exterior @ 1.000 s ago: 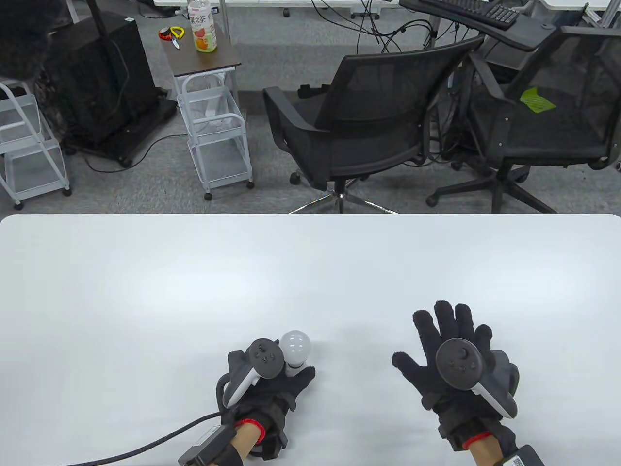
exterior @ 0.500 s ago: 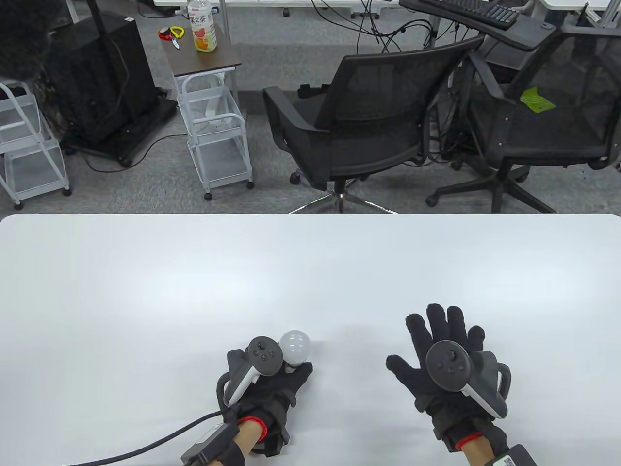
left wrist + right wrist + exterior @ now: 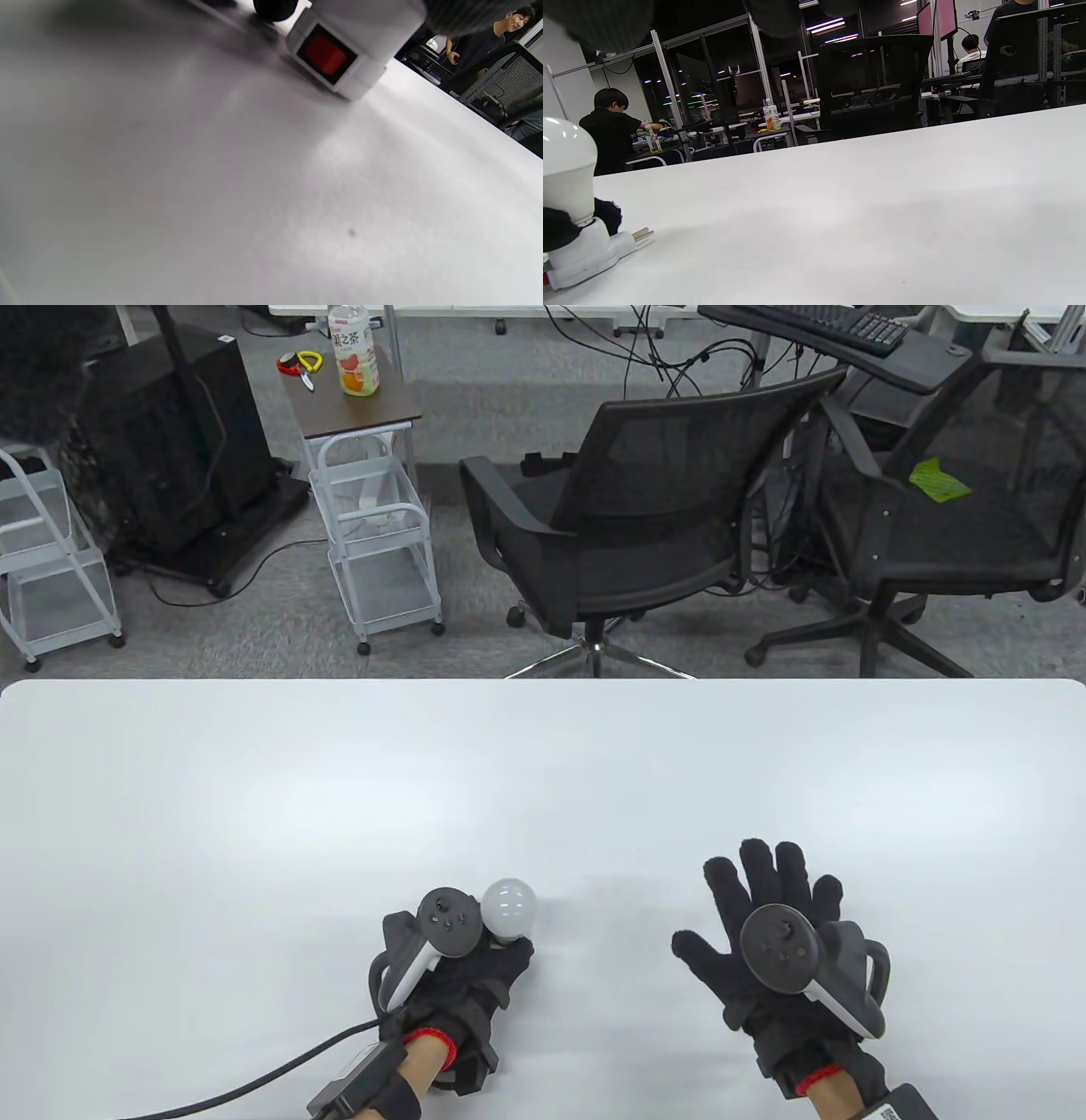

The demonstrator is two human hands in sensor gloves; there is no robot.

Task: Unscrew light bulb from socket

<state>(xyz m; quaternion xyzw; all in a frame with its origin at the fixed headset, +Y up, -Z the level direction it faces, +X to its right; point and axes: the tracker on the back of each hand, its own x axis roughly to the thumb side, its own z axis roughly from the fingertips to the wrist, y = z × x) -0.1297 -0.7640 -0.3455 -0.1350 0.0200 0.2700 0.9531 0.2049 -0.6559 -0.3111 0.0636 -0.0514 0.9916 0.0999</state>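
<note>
A white light bulb stands upright in a white plug-in socket on the white table, near the front edge. My left hand grips the socket just below the bulb; its fingers wrap the bulb's neck. The socket's red switch shows in the left wrist view, and its plug prongs in the right wrist view. My right hand is open with fingers spread, flat over the table, well to the right of the bulb and empty.
A black cable runs from my left wrist off the front edge. Beyond the table's far edge are two black office chairs, a small cart with a bottle, and people at desks.
My left hand with the bulb and socket has shifted slightly left and toward me. My right hand has drifted left and a little toward me, still open.
</note>
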